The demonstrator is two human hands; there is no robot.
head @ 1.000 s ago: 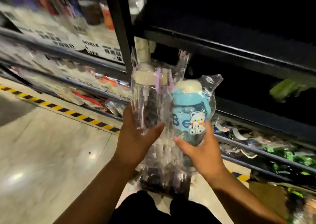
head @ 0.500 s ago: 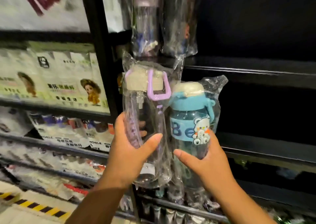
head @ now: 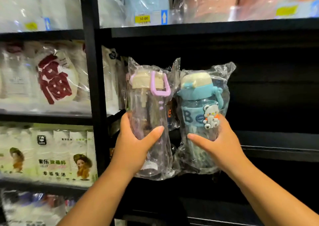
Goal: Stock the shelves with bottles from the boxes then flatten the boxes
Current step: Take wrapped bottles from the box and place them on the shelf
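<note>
- Your left hand held the left bottle and your right hand held the right bottle, side by side, with their wrappers touching.
- Both bottles were upright in front of the shelf bay, just right of the post.
- Above them ran the upper shelf, with wrapped goods on it and a price tag at its front.
- Left of the post, packets lined the neighbouring shelves.
</note>
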